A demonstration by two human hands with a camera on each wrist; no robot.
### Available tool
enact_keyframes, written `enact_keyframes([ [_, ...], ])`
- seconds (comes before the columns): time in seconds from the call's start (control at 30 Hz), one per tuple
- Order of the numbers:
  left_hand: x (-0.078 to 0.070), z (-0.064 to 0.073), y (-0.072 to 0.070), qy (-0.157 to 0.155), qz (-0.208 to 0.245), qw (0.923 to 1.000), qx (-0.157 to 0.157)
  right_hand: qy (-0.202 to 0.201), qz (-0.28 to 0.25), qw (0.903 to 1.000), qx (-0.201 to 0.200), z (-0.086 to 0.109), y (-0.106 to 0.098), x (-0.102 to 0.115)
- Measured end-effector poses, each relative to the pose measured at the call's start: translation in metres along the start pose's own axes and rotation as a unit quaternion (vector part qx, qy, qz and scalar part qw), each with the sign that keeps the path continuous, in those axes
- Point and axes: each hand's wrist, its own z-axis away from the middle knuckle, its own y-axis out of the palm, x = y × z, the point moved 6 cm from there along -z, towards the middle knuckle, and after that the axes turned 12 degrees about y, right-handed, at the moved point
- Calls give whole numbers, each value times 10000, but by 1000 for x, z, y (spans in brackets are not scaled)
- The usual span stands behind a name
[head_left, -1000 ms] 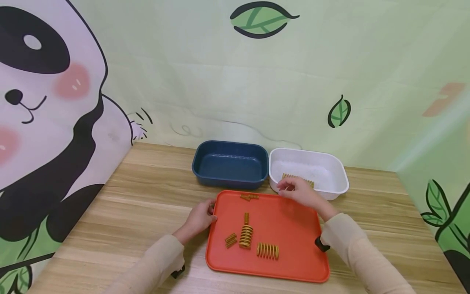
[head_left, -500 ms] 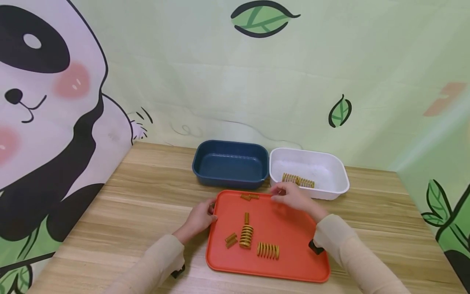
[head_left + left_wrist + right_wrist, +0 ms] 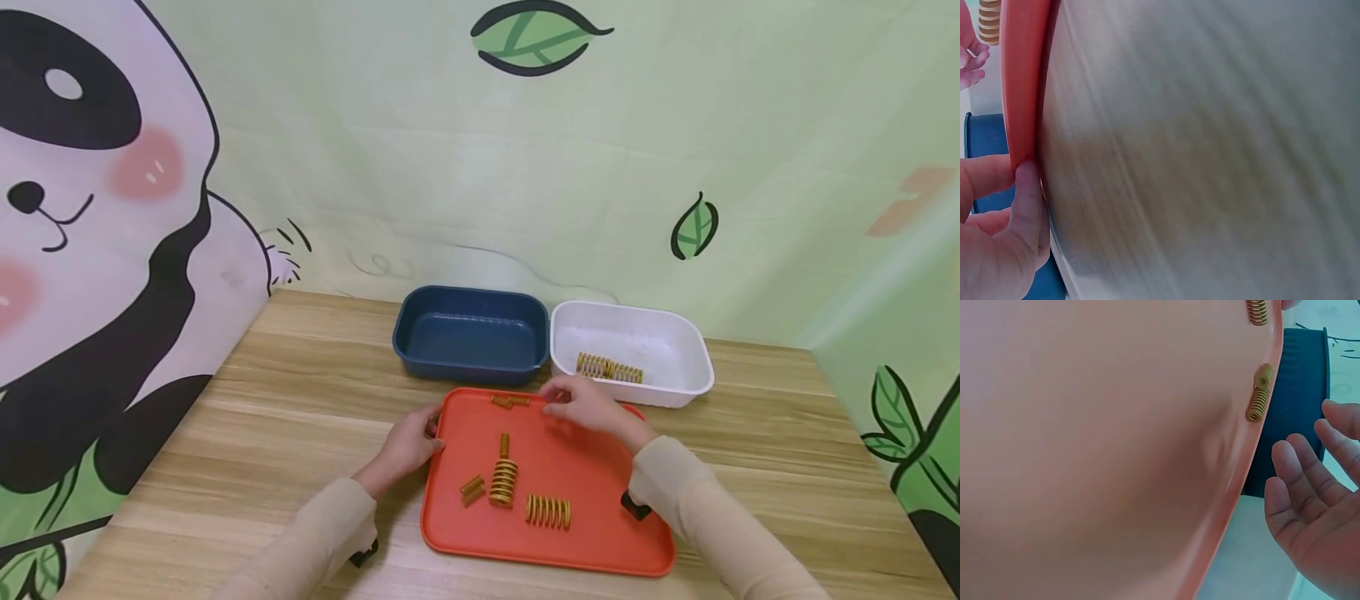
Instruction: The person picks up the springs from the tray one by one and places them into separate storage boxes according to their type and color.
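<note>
Red plastic tray (image 3: 600,533), far edge: small gold coil springs (image 3: 518,402) left of our right hand (image 3: 588,407)
Fingers (image 3: 1293,475) parted, empty; left hand (image 3: 405,446) pinches tray.

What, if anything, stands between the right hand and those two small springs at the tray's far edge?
Nothing visible but the red tray itself: in the head view a bare bit of it shows between the right hand and the two small springs; in the right wrist view, its rim shows between them.
</note>
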Motion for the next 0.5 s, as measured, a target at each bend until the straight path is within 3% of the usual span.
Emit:
enact_keyframes([
  [0.17,0,0,-1,6,-42,10000,13,74,149,9998,-96,-3,4,0],
  [0.5,3,0,0,15,38,10000,-3,-149,389,9988,-272,-8,13,3],
])
